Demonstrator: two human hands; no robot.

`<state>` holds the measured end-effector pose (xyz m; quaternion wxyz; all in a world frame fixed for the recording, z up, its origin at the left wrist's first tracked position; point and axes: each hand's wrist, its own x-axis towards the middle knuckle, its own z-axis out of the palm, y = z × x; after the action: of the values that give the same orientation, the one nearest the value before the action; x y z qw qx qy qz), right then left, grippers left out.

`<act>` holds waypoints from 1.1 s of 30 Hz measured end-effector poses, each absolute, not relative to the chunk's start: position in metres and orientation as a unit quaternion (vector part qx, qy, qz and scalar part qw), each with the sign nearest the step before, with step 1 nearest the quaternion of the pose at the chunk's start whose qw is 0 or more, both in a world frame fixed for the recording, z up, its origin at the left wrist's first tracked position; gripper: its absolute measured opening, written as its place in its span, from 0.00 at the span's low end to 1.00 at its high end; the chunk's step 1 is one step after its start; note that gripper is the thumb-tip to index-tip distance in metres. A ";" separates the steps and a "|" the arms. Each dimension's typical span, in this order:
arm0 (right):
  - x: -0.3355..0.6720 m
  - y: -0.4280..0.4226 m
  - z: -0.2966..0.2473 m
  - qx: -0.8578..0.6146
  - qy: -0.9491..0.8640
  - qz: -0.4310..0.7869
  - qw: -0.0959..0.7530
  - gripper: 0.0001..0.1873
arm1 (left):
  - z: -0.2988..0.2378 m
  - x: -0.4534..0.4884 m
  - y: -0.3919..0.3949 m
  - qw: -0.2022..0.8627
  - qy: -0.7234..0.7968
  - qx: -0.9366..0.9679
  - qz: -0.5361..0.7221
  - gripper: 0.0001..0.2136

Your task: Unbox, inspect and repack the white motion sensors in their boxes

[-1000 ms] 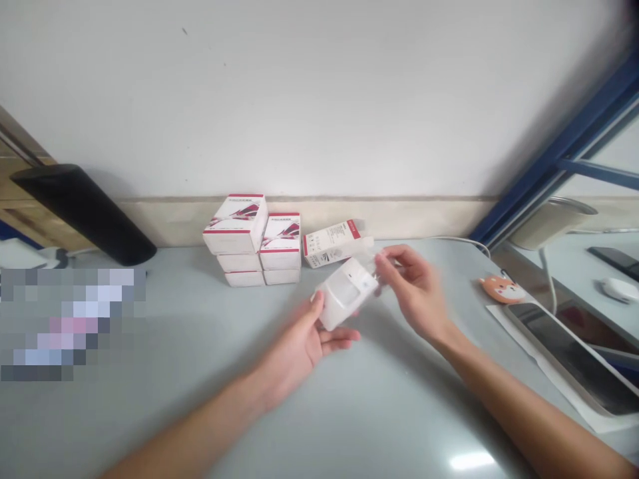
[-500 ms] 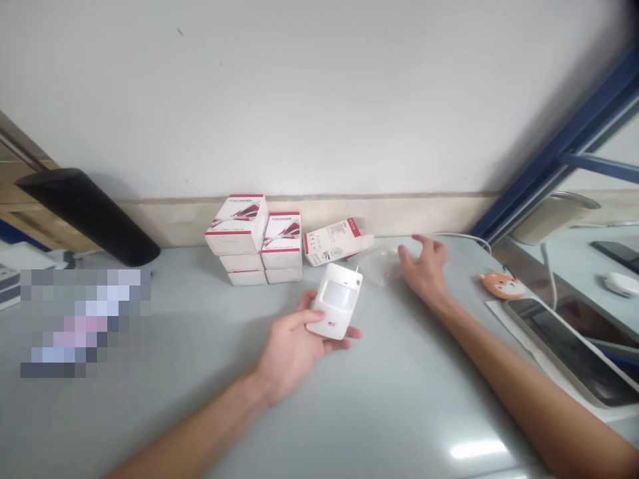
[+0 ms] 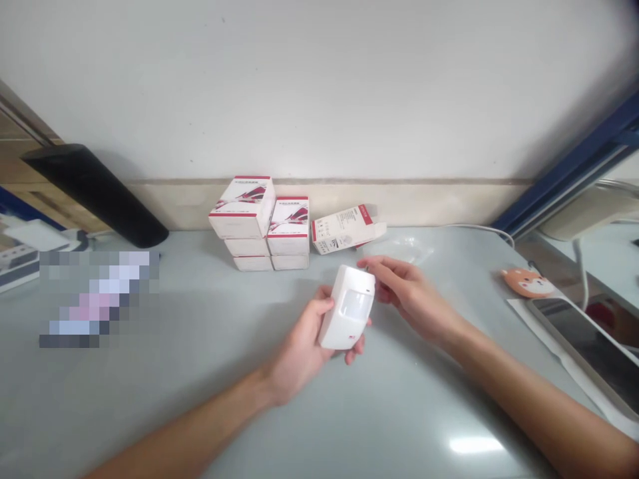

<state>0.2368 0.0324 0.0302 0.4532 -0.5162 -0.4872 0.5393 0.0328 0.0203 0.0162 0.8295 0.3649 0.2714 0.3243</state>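
A white motion sensor (image 3: 348,309) with a curved translucent window is in my left hand (image 3: 298,352), the thumb on its left edge and the fingers wrapped behind it. It tilts to the right above the table. At its upper right corner, my right hand (image 3: 407,289) closes thumb and forefinger on the short metal antenna (image 3: 367,269); most of the antenna is hidden by the fingers. Behind that hand lies a crumpled clear plastic bag (image 3: 407,249). An opened white and red carton (image 3: 344,229) rests on its side beyond the sensor.
Several white and red boxes (image 3: 244,207) are stacked against the wall left of the carton. A black cylinder-like object (image 3: 94,193) leans at the far left, near a pixelated item (image 3: 94,299). At right are an orange animal-faced object (image 3: 529,282) and a dark-screened phone (image 3: 584,339).
My right hand has come from the plastic bag to the sensor's antenna and closed there. My left hand has turned the sensor, its window now facing further right. The view has shifted slightly.
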 end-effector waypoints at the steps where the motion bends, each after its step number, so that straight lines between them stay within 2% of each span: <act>1: 0.239 0.034 0.028 -0.516 -0.486 0.549 0.442 0.17 | 0.017 0.032 0.020 0.831 0.273 0.365 0.320 0.16; 4: 0.245 0.038 0.025 -0.523 -0.488 0.541 0.442 0.19 | 0.020 0.031 0.023 0.839 0.281 0.352 0.305 0.17; 13: 0.247 0.037 0.034 -0.515 -0.549 0.473 0.459 0.15 | 0.019 0.026 0.037 0.864 0.258 0.346 0.260 0.21; 23: 0.244 0.035 0.031 -0.500 -0.570 0.470 0.452 0.16 | 0.022 0.026 0.030 0.849 0.277 0.378 0.243 0.20; 27: 0.250 0.037 0.031 -0.510 -0.558 0.428 0.495 0.17 | 0.020 0.024 0.032 0.859 0.274 0.377 0.214 0.22; 33: 0.296 0.063 0.037 -0.497 -0.437 0.362 0.656 0.19 | 0.020 0.019 0.032 0.868 0.255 0.406 0.133 0.19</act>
<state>0.2959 0.0630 0.0373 0.6564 -0.4966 -0.4374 0.3621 0.0194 0.0322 0.0199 0.8675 0.4062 0.2546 0.1326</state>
